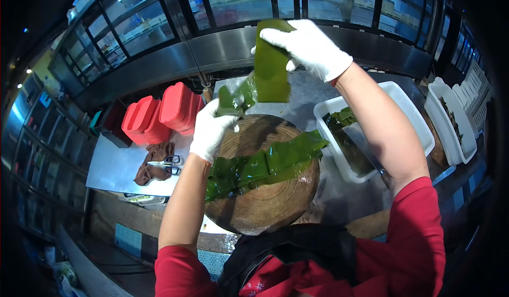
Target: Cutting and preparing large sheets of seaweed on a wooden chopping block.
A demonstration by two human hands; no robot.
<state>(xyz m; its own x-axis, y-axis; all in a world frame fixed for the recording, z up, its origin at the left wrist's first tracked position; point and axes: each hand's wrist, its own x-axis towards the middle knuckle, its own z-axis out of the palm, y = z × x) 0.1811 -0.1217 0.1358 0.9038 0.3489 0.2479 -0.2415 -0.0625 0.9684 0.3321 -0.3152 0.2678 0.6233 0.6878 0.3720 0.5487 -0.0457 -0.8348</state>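
My right hand (306, 46), in a white glove, grips the upper end of a broad green kelp sheet (272, 76), raised beyond the chopping block. Lower and to the left, my gloved left hand (214, 128) is closed on a curled kelp piece (232, 102) at the block's far left edge. Whether the two held pieces are one strip I cannot tell. Across the round wooden chopping block (274, 205) lies a layered row of wet kelp sheets (264, 164), its right end overhanging the edge.
Right of the block stands a white plastic tub (348, 174) with cut kelp, and another white tub (449, 138) farther right. Red plastic containers (145, 120), a brown cloth (159, 154) and scissors (171, 164) are on the left. A glass-fronted steel cabinet (246, 44) lines the back.
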